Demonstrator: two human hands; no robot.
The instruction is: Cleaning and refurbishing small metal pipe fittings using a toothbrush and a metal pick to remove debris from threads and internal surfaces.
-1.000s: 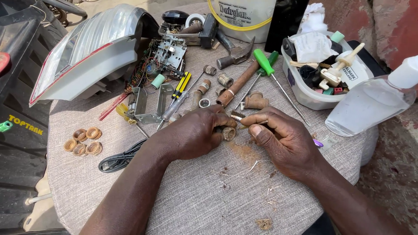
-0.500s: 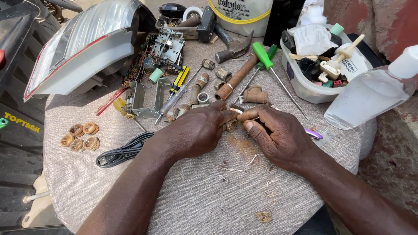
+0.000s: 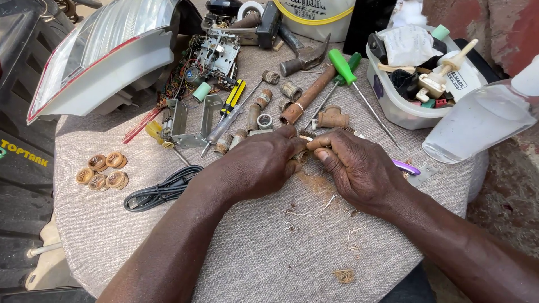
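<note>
A single head-worn camera looks steeply down and forward from above the person's own arms, close over the round desk covered in grey woven cloth [image 3: 112, 235]. The left hand [image 3: 261, 163] and right hand [image 3: 359, 168] meet near the middle of the view. The desk's far edge, with a white plastic tub [image 3: 393, 106] of parts, reaches the top; the forearms enter from the bottom.

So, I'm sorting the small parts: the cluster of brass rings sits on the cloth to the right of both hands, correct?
Not quite. The head view shows the brass rings on the cloth to the left of both hands, beyond the left hand and the black cable, not near the right hand.
</note>
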